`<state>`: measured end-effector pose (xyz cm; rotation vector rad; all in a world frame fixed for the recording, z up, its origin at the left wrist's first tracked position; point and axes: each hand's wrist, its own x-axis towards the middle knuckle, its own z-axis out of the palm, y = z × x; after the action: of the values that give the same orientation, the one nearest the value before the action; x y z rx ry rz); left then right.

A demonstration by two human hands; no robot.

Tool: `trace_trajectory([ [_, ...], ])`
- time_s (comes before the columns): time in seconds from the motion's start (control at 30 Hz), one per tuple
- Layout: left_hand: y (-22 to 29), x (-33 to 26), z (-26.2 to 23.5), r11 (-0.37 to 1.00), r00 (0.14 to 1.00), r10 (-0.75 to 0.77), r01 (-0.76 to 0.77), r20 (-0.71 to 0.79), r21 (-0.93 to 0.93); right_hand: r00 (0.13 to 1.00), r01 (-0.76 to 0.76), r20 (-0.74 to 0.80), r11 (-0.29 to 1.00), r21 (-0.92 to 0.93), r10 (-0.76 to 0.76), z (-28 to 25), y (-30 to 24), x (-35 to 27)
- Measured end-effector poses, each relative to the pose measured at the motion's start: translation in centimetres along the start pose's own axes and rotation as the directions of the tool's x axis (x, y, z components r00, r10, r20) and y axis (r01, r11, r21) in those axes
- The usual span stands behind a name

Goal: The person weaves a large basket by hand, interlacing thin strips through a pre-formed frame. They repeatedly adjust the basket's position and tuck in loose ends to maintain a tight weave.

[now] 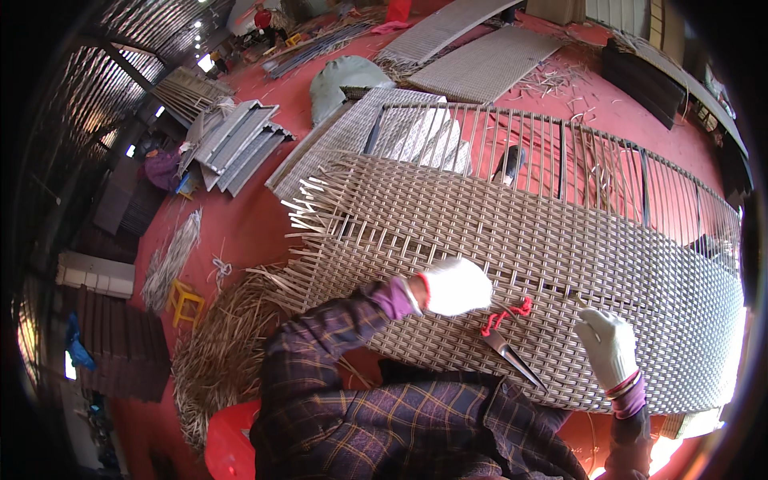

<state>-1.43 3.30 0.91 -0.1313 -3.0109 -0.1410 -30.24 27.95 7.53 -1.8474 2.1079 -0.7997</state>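
Observation:
A large grey-beige woven panel (448,212) spreads in front of me, with loose strip ends fraying along its left edge. My left hand (458,286), in a white glove, rests on the weave left of centre; its fingers are hidden beneath the bright back of the glove. Farther right, my gloved right hand (606,344) is closed in a pinch at a thin strip (576,299) standing up from the weave by a dark gap. Between the hands lies a pair of scissors (512,356) with red-wrapped handles, blades pointing toward me.
Bare frame rods (562,160) run along the panel's far side. A heap of loose strips (228,344) lies at left, near a yellow stool (186,304) and a red seat (232,440). Stacked grey panels (240,148) stand beyond, near a person in purple (162,168).

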Motion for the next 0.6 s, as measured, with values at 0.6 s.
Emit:
trace_trajectory([
  [0.6, 6.7, 8.9, -0.6, 0.946, 0.978, -0.21, 0.208, 0.017, -0.249, 0.974, 0.187, -0.133, 0.982, -0.004, -0.186, 4.3, -1.0, -0.6],
])
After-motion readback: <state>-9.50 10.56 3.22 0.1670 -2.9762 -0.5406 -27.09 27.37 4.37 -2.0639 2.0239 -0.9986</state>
